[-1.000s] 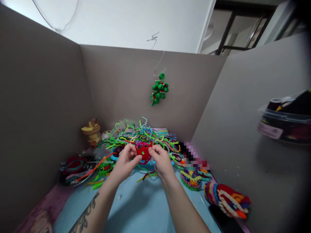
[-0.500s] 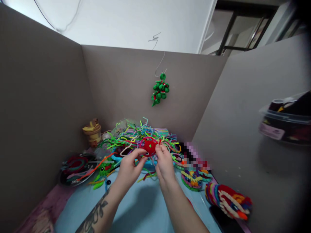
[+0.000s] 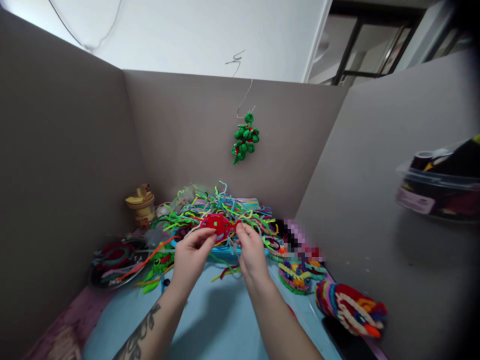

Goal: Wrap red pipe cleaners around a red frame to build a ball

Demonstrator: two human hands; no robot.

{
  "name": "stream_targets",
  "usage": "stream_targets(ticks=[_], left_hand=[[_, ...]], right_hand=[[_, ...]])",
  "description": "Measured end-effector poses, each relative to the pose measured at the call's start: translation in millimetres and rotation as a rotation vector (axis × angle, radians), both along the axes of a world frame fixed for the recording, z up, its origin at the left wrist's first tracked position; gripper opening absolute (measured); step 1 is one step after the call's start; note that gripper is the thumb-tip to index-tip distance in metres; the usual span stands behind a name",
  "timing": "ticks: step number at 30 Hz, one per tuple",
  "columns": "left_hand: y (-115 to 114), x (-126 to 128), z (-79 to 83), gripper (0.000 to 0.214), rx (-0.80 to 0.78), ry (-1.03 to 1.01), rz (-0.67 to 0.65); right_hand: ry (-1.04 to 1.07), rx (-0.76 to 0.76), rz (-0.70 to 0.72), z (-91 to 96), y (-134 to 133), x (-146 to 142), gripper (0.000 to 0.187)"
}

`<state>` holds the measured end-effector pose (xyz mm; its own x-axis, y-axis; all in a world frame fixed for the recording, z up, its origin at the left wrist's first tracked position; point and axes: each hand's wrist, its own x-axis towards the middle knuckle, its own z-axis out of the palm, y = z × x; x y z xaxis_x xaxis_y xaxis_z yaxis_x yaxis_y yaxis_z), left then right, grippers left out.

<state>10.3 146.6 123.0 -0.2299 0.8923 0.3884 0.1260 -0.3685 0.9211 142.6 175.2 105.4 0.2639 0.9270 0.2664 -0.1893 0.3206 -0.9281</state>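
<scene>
A red round piece (image 3: pixel 222 223) made of fuzzy pipe cleaner, with a small green spot at its middle, is held up between my hands. The thumb and fingers of my left hand (image 3: pixel 193 254) pinch its lower left edge. My right hand (image 3: pixel 253 250) grips a red strand that leads out from the piece's right side; the fingertips are closed on it. Just behind, a heap of multicoloured pipe cleaners (image 3: pixel 232 204) lies in a blue tray (image 3: pixel 222 255).
A green pipe-cleaner ornament (image 3: pixel 245 139) hangs from a wire on the back panel. Left stand a dark round dish (image 3: pixel 112 285) and a green figure (image 3: pixel 161 261). Right are colourful pipe-cleaner pieces (image 3: pixel 296 277), a striped bundle (image 3: pixel 350 309), a phone-like black slab (image 3: pixel 347 340) and a clear container (image 3: pixel 437 195).
My left hand has moved left with the round piece, away from my right hand. A red strand now stretches from the piece to my right fingertips.
</scene>
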Motion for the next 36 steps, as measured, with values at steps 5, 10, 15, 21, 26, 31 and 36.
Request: stream_targets(ticks=[5, 10, 15, 21, 26, 31, 36], left_hand=[[3.8, -8.5, 6.9, 0.023, -0.094, -0.119, -0.036], [3.6, -12.8, 15.6, 0.027, -0.121, -0.224, -0.054], [2.7, -14.5, 18.2, 0.032, -0.126, -0.269, -0.064], [8.4, -22.9, 13.5, 0.032, -0.137, -0.205, -0.075], [9.9, -24.2, 12.7, 0.031, -0.163, -0.185, -0.113], [3.6, -14.1, 16.9, 0.030, -0.194, -0.198, -0.182], [2.0, -10.6, 16.5, 0.029, -0.198, -0.201, -0.197]], right_hand=[[0.004, -0.003, 0.010, 10.9, 4.6, 22.9, 0.022], [-0.194, -0.044, 0.151, 9.0, 8.1, 30.5, 0.025], [-0.296, -0.063, 0.213, -0.9, 11.8, 26.1, 0.014], [-0.311, 0.060, 0.065, 8.5, 7.6, 30.0, 0.013], [-0.138, 0.047, 0.061, 14.7, -0.5, 23.8, 0.011], [-0.173, 0.148, -0.105, 11.7, -9.3, 10.9, 0.010], [-0.347, 0.254, -0.225, 9.6, -13.2, 6.8, 0.007]])
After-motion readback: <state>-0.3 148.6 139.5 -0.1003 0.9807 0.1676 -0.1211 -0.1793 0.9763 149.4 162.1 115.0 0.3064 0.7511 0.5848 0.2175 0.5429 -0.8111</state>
